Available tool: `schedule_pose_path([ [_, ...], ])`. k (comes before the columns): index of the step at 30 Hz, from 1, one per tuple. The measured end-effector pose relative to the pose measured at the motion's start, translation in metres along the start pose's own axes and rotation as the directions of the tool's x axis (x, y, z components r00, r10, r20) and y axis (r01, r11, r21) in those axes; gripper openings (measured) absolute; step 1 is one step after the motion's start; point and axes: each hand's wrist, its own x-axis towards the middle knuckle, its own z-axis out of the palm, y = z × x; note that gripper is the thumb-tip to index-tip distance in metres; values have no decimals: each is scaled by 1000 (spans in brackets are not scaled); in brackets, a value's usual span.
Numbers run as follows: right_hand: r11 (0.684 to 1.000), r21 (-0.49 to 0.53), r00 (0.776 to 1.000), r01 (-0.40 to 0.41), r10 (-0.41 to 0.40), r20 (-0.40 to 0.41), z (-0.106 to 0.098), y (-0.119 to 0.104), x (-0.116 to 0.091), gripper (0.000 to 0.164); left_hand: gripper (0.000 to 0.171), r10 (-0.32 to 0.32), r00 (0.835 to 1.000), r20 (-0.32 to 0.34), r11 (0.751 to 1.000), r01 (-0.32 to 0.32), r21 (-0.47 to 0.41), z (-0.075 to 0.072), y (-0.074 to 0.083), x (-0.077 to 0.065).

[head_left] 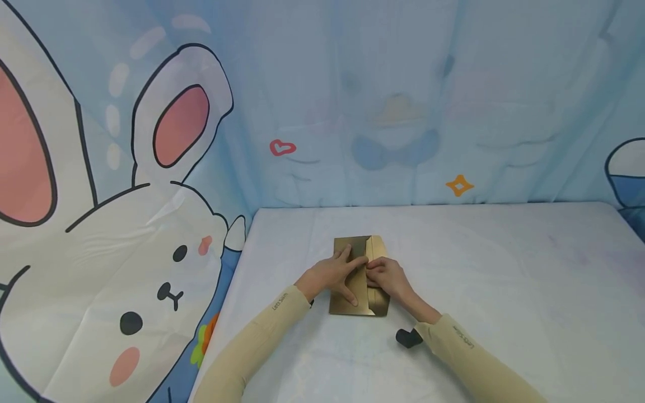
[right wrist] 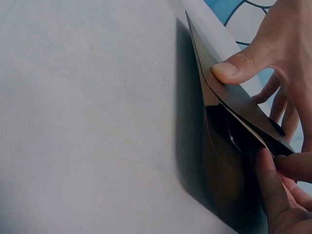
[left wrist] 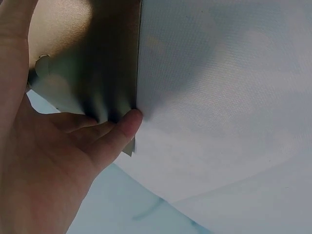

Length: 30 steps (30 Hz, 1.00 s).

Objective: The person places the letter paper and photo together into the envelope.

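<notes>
A gold envelope [head_left: 347, 305] lies on the white table, its flap [head_left: 379, 305] toward the right. My left hand [head_left: 336, 274] rests across its body with fingers and thumb spread. In the left wrist view the fingers of the left hand [left wrist: 63, 156] lie along the envelope's [left wrist: 63, 22] edge. At the flap side my right hand [head_left: 389, 277] pinches the edge of the opening between thumb and finger. The right wrist view shows the envelope's mouth gaping, dark inside, with the right hand's fingertips [right wrist: 265, 165] at its rim and the left thumb pressing the upper panel.
The white-covered table [head_left: 504, 268] spreads around the envelope. A small black piece [head_left: 409, 338] shows by the right sleeve's cuff. Behind stands a light blue curtain [head_left: 322, 84] with cartoon prints, and a large rabbit print [head_left: 151, 224] covers the left side.
</notes>
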Motion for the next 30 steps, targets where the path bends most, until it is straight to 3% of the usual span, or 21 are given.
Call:
schedule_pose_path([
  [4, 1000, 2, 1000, 10, -10, 28, -4, -1, -2, 23, 116, 9, 1000, 0, 1000, -9, 7, 0, 0, 0],
  [15, 989, -146, 999, 30, -27, 26, -25, 3, -14, 25, 114, -20, 999, 37, 998, 18, 56, -5, 7, 1],
  [23, 989, -144, 999, 28, -25, 25, -53, 13, -29, 29, 113, -73, 994, 86, 994, 65, 89, -11, 16, 2],
  [30, 991, -133, 1000, 9, -9, -2, -83, 25, -41, 31, 119, -60, 994, 89, 994, 52, 98, -10, 17, 2],
])
